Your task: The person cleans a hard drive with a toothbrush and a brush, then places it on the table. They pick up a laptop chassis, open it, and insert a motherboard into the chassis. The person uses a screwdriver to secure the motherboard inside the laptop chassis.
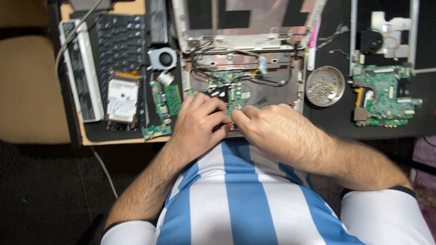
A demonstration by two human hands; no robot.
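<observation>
I see my left hand [200, 122] and right hand [268, 127], fingers curled, pinching one green board [227, 88] inside one open laptop [243, 68]; one screw dish [324, 86] right.

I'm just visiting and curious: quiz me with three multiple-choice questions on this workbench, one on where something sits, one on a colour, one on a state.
1. Where is the round metal dish of screws?
A. right of the opened laptop
B. on the keyboard
C. on the person's lap

2. What colour is the circuit board at far right?
A. red
B. green
C. white

3. How are the hands placed?
A. both hanging off the desk
B. one holding the fan
C. left hand and right hand together at the laptop's near edge

Answers: 1 A, the dish lies just beside the chassis; 2 B, its surface is green; 3 C, fingertips meet over the laptop's inner board.
</observation>
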